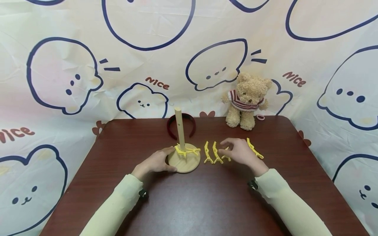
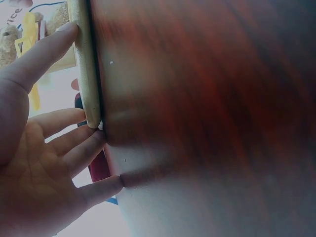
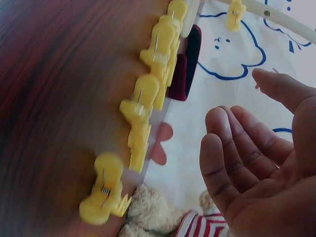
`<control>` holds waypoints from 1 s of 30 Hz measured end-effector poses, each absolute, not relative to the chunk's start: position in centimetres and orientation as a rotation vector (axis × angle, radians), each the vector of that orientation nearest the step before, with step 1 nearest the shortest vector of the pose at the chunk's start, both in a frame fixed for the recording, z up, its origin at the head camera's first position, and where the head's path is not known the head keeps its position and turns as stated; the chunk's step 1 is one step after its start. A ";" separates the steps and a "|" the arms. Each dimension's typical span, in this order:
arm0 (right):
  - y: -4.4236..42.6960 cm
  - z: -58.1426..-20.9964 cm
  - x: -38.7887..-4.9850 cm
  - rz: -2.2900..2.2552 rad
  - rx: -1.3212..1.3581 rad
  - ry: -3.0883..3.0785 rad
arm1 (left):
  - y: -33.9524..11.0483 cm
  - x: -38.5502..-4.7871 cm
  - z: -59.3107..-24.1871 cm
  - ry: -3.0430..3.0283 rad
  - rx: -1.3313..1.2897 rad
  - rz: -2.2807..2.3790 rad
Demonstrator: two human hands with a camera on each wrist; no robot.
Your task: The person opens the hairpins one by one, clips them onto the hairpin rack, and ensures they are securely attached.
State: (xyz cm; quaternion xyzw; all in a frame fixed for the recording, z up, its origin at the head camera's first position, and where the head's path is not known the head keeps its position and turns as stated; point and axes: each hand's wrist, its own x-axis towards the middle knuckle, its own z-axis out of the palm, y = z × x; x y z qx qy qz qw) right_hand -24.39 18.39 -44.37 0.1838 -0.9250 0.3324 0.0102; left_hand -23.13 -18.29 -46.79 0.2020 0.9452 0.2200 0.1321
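Note:
My left hand [image 1: 156,160] holds the rim of a round wooden base with an upright post, a wooden stand [image 1: 186,166]. In the left wrist view, thumb and fingertips press against the base's edge [image 2: 88,74]. Yellow hair clips [image 1: 189,152] are around the foot of the post. My right hand [image 1: 240,151] hovers over the row of yellow alligator hair clips [image 1: 207,153], partly covering one clip [image 1: 226,158]. Its fingers are loosely bent with nothing between them, as the right wrist view shows. Another yellow clip [image 1: 255,149] lies to its right.
A dark red headband [image 1: 193,126] lies behind the stand. At the back right a teddy bear [image 1: 247,98] in a striped top stands beside a small pink ring [image 1: 260,117]. A printed cloth [image 1: 147,65] hangs behind the brown table [image 1: 189,203].

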 end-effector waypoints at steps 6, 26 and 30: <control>20.0 -44.3 -24.3 0.973 0.542 -2.872 | -18.3 -23.2 -46.7 2.744 0.577 0.625; 25.1 -44.7 -24.2 0.839 0.370 -2.895 | -18.2 -23.0 -46.7 2.735 0.559 0.635; 26.1 -44.9 -24.2 0.816 0.330 -2.904 | -18.2 -23.1 -46.9 2.739 0.566 0.636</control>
